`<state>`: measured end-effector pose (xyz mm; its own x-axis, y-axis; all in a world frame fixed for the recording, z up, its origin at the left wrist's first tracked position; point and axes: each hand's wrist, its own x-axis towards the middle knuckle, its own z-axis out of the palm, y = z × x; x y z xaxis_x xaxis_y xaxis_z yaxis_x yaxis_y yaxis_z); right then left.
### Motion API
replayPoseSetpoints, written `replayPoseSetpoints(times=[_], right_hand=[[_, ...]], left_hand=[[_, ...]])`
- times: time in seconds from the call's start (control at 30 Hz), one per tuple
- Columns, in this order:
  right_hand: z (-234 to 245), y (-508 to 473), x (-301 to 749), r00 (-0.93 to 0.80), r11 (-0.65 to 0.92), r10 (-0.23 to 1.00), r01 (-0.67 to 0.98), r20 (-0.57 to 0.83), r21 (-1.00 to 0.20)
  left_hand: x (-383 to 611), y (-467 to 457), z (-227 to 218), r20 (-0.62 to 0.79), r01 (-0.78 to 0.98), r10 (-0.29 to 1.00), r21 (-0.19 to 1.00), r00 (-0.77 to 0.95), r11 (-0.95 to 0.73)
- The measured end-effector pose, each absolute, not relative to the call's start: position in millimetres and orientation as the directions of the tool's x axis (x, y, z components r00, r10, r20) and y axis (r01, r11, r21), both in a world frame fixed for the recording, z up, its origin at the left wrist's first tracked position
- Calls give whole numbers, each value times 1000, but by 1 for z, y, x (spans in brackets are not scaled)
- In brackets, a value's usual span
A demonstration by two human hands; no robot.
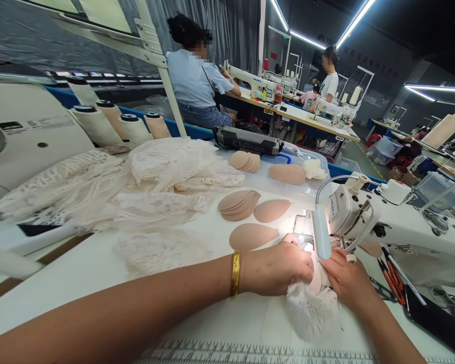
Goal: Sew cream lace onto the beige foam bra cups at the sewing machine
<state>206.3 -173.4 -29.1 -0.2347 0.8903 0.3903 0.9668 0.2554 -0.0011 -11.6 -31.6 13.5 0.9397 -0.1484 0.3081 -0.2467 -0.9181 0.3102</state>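
Note:
My left hand (276, 268), with a gold bangle (235, 274) on the wrist, is closed on a piece of white lace (311, 311) and a pale pink pad (316, 278) in front of the sewing machine (387, 222). My right hand (347, 280) lies on the same lace piece from the right, fingers pressed down on it beside the machine's needle area. A small lamp (320, 232) shines brightly on the fabric there. The needle itself is hidden by the lamp and glare.
Beige pads (254, 236) lie singly and in stacks (238, 205) on the white table (98, 273), next to a heap of lace (136, 187). Thread cones (109, 119) stand at the left. Scissors (392, 275) rest at the right. Two people sit at other machines behind.

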Motion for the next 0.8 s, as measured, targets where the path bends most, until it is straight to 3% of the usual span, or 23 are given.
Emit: replayPoseSetpoints(times=[0.27,0.5,0.8], right_hand=[[-24,-175,208,-245,260,888,965,390,14],[-21,-181,209,-347,398,868,914,355,-79],[-22,-180,210,-341,377,873,925,349,-39]], left_hand=[[-13,-33,13,320,-242,-145,288,936,-927],[-12,-32,15,320,-255,-172,239,932,-937],[-13,-31,15,285,-237,-166,238,944,-942]])
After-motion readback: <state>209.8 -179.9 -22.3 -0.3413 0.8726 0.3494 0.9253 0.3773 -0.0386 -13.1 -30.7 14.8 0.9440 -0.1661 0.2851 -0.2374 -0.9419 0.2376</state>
